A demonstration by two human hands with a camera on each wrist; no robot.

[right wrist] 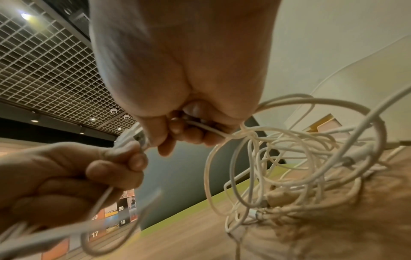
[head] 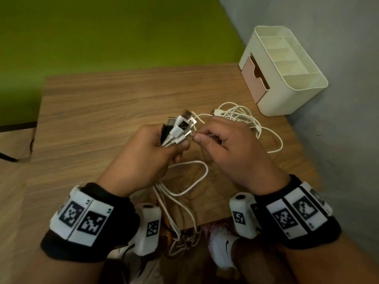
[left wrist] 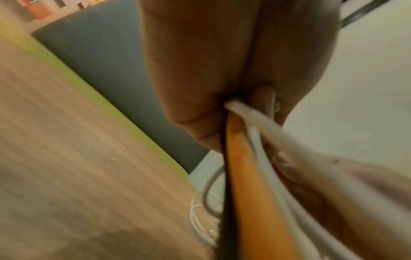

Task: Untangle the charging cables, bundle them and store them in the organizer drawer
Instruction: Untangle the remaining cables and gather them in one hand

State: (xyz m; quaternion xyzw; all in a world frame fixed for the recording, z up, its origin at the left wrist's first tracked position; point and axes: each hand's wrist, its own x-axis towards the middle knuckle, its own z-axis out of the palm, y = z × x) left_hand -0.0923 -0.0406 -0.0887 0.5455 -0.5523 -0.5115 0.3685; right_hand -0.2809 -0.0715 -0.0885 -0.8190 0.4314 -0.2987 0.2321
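A green wall [head: 114, 31] fills the far side of the room and a grey wall [head: 338, 58] closes in on the right, with a white grid ceiling [right wrist: 42, 70] overhead. Against that corner stands a wood-grain table [head: 106, 111]. At its far right corner, close to the grey wall, sits a cream organizer [head: 287, 70] with open top compartments and a pink drawer [head: 254, 78] pulled slightly out on its left face. Near the organizer a loose tangle of white cables [head: 242, 117] lies on the wood, and more loops trail toward the near edge and hang off it. The left hand [head: 147, 156] is closed round a bunch of cable plugs [head: 180, 128], which stick up out of its fist. Just right of it, the right hand [head: 229, 148] pinches a single white cable [right wrist: 211, 130] between thumb and forefinger, touching the bunch.
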